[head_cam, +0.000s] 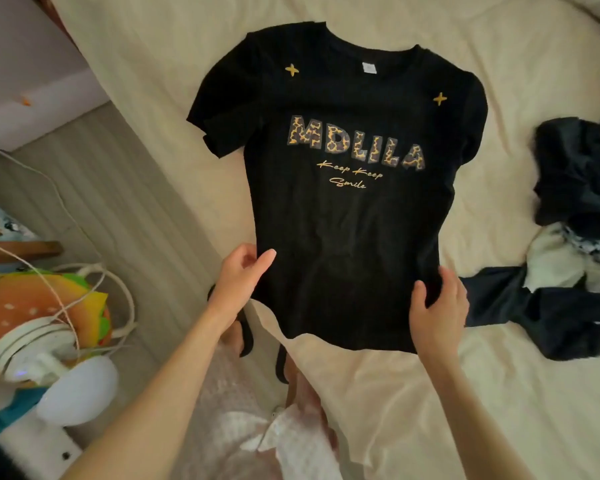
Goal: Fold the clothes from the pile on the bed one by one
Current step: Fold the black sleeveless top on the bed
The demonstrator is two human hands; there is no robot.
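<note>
From the head view, we have a black T-shirt (340, 209) spread front-up on the cream bed (395, 410), its collar at the far end and its hem toward us. It lies flat with the printed lettering showing, which we judge is the point of the placement: a shirt laid open like this gives straight edges to fold along.

Our left hand (238, 282) sits at the shirt's lower left edge, thumb on top of the cloth and fingers curled at its side; whether they pinch the fabric or only rest against it we cannot tell. Our right hand (437, 313) grips the lower right edge — thumb on the front, fingers wrapped behind — so it is clamped on the shirt. The hands are apart, one at each side of the hem, which keeps the cloth taut and square across its width.

The sleeve on the shirt's left side is turned in and creased, while the other lies tucked along the body; we judge that smoothing or folding the sides inward comes next.

Right of the shirt, near but apart from it, waits the pile of clothes (575, 237) — dark and pale pieces heaped loosely, not yet folded.
</note>
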